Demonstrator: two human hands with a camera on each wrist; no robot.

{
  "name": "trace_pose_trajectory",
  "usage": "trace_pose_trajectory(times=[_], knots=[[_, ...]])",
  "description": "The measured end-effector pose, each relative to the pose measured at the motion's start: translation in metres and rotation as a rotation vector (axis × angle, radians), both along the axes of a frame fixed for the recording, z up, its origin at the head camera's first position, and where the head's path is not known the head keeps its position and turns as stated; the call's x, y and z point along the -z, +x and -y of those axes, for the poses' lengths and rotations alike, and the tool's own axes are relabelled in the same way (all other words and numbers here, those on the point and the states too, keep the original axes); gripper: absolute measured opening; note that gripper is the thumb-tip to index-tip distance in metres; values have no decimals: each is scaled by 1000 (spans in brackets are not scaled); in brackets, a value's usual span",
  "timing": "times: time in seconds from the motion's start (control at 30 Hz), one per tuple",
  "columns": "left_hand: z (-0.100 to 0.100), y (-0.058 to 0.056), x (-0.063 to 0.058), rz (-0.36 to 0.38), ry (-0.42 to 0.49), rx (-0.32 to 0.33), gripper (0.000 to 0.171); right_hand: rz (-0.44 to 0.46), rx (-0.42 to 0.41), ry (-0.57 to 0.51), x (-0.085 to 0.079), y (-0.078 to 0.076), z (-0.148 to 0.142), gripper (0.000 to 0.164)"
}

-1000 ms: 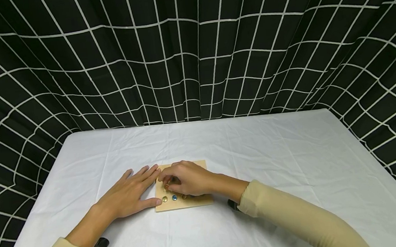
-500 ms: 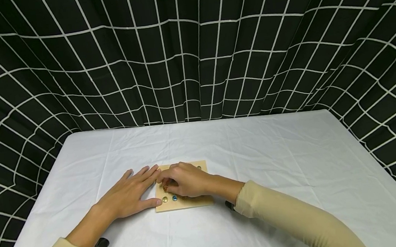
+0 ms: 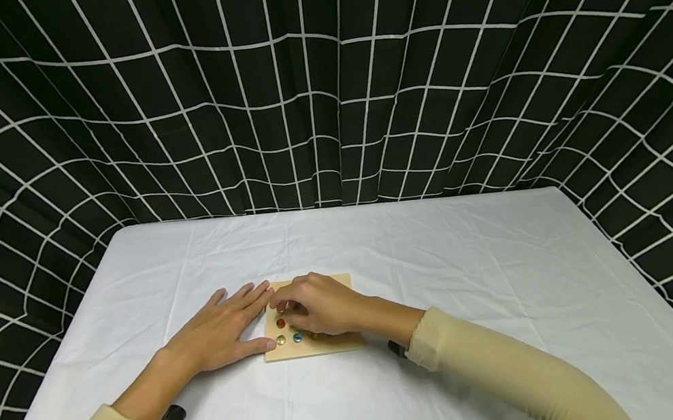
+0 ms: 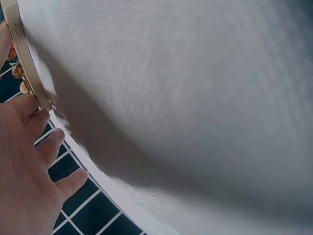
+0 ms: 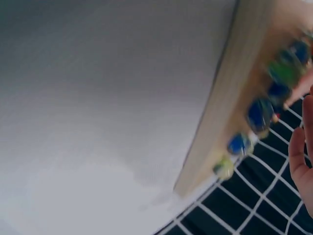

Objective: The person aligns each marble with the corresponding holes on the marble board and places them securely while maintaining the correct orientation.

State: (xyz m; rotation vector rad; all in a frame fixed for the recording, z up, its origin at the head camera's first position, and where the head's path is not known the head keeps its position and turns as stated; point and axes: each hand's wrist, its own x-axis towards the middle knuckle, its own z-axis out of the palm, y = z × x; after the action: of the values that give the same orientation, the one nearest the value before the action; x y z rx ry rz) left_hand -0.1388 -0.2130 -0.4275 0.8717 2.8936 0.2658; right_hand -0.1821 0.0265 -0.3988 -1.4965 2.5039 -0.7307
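Note:
A light wooden board (image 3: 326,345) lies flat with several glass marbles on it. My left hand (image 3: 216,332) is spread palm down at the board's left side, thumb and fingertips touching its edge. Over the board hovers my right hand (image 3: 322,304), its fingers bent and slightly parted. Just below those fingertips a red-orange marble (image 3: 281,323) rests on the board. In the front row sit a yellowish marble (image 3: 280,340) and a blue marble (image 3: 297,337). The right hand hides much of the board. In the right wrist view, blue and green marbles (image 5: 259,115) line the board.
A white cloth (image 3: 440,260) with slight creases covers the table. Black curtains with a white grid (image 3: 325,101) stand around its back and sides. Each wrist wears a dark camera band (image 3: 172,419).
The right fingers have let go of the red-orange marble, which now sits on the board, and have lifted slightly up and right. My left hand stays put.

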Motion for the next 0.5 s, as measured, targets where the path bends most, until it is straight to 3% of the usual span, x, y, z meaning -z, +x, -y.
trace_pose_trajectory(times=[0.27,0.5], knots=[[-1,-1,2,-23,-8,-8,90,-53,49,-39,-18,5,-59,30],[5,-2,-1,-36,14,-31,84,-267,259,75,-17,2,-136,46]])
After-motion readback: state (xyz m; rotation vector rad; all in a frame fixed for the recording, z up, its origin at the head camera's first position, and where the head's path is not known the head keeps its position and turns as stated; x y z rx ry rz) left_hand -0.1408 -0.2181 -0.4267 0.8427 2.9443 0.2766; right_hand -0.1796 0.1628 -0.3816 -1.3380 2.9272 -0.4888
